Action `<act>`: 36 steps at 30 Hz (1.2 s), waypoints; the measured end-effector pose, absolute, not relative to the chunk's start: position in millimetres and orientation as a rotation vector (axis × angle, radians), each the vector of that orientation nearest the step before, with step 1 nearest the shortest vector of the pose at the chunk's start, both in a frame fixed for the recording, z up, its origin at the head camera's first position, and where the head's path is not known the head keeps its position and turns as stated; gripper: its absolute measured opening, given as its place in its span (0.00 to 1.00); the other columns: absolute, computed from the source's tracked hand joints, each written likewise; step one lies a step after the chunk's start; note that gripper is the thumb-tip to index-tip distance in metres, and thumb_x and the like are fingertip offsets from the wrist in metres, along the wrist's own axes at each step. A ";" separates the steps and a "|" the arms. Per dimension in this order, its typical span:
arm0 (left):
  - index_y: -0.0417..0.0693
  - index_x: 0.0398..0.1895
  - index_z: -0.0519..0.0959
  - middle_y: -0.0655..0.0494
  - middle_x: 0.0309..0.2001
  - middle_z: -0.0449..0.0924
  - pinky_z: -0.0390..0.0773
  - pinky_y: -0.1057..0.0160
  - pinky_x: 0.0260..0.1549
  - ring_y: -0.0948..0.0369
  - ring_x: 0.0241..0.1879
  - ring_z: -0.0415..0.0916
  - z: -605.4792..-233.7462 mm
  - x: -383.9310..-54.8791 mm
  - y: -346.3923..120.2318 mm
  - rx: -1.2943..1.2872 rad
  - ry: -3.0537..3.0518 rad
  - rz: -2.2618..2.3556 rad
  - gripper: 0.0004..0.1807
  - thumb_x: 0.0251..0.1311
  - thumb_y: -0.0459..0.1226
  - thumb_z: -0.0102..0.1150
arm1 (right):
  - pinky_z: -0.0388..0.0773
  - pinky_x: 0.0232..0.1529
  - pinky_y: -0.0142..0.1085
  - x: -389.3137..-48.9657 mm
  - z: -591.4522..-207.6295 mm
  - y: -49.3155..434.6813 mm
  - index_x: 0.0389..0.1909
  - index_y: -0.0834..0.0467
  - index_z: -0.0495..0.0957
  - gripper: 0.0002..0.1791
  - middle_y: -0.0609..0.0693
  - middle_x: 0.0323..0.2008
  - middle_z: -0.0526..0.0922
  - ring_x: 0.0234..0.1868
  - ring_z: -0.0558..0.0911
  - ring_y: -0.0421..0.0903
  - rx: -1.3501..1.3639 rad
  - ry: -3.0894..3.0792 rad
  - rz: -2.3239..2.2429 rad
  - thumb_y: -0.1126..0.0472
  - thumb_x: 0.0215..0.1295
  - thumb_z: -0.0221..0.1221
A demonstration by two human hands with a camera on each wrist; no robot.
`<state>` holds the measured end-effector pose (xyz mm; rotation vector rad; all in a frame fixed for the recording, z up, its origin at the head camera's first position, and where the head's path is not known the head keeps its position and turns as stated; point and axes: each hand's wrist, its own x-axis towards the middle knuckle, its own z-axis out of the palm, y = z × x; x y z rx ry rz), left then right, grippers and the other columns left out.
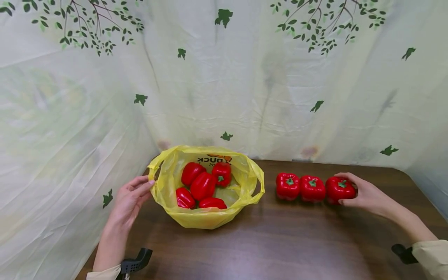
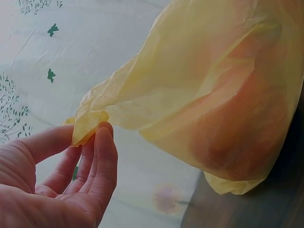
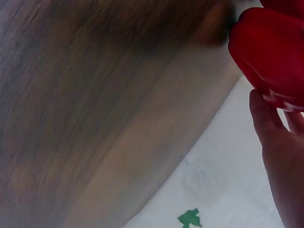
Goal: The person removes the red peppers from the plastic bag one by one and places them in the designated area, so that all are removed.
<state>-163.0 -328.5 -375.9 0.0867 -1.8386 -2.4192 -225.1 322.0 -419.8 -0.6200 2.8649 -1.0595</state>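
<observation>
So the bag [image 1: 207, 220] is being pinched by the left hand [image 1: 127, 200], fingertips nearly together, 5 peppers [image 1: 203, 186] inside just right of them. 1 pepper [image 1: 338, 189] is gripped by the right hand [image 1: 369, 197], fingers spread around it, 2 more peppers [image 1: 312, 188] lined up left of those.

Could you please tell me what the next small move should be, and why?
I would probably have the right hand lift the rightmost pepper toward the yellow bag: that hand is curled round this pepper, the left hand pinches the bag's edge, the bag's mouth is open, and five peppers show inside it.
</observation>
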 end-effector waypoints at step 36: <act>0.45 0.41 0.82 0.55 0.39 0.84 0.82 0.64 0.41 0.62 0.37 0.83 -377.2 -163.2 -326.5 0.101 -1.863 -2.389 0.05 0.64 0.30 0.62 | 0.75 0.48 0.59 -199.8 -396.8 311.0 0.73 0.42 0.60 0.40 0.52 0.67 0.67 0.58 0.72 0.63 -0.596 3.003 -1.036 0.50 0.61 0.68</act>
